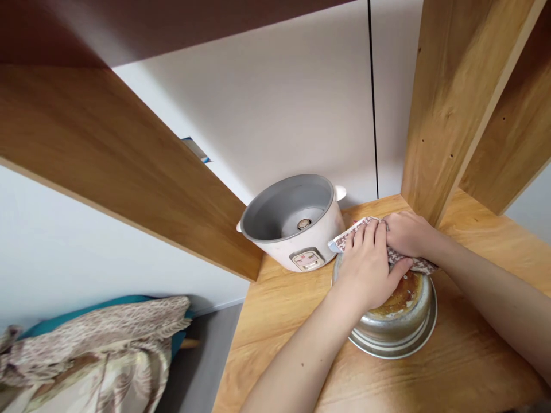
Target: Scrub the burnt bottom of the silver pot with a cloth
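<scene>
A metal pot lies upside down on the wooden shelf, its base stained brown. A patterned cloth is spread over that base. My left hand lies flat on the cloth with fingers stretched out and the thumb round the pot's side. My right hand presses on the cloth just behind it, fingers curled over the fabric. An empty white rice cooker body stands upright just left of the pot.
A wooden upright rises right behind my hands. A slanting wooden board crosses the upper left. A white wall is at the back. Below left, patterned fabric lies on something teal.
</scene>
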`<state>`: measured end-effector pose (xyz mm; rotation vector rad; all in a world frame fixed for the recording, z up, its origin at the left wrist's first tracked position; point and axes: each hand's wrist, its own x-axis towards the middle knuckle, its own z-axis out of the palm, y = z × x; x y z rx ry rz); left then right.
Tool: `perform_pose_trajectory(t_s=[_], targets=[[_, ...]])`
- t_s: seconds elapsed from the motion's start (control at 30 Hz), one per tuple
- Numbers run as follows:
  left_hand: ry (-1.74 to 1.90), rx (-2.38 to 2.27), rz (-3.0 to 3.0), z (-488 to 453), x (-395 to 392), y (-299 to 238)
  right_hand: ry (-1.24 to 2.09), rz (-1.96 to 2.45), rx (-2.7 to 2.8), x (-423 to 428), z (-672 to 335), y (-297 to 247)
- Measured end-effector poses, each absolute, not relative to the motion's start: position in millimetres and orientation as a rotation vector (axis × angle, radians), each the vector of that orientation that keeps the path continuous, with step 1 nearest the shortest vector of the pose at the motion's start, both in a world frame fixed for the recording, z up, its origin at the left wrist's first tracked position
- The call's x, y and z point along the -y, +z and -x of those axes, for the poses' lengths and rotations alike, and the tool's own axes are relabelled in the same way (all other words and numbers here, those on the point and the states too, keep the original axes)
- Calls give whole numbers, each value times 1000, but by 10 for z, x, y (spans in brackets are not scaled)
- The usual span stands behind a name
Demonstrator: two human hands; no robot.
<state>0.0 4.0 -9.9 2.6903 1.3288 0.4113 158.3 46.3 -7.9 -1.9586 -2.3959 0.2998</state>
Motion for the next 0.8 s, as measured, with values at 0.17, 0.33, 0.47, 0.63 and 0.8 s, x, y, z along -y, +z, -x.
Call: perform_pose_trajectory(t_s=[0.17,0.33,0.47,0.63,0.8], targets=[[423,-1321,-2689,3,-38,-104,294,1964,2380,-476,-1591,-98],[425,-1326,-2681,4,-37,-106,298,1978,2367,-489,-1594,-113],[422,-1325,-2678,10,-35,-101,283,1974,2377,-490,-1590,-111],[409,-1331,-2686,8,-33,-102,269,1953,2413,-482,-1581,-81],[399,-1336,-2690,9,-32,-104,251,1919,2445,-486,-1582,-86]])
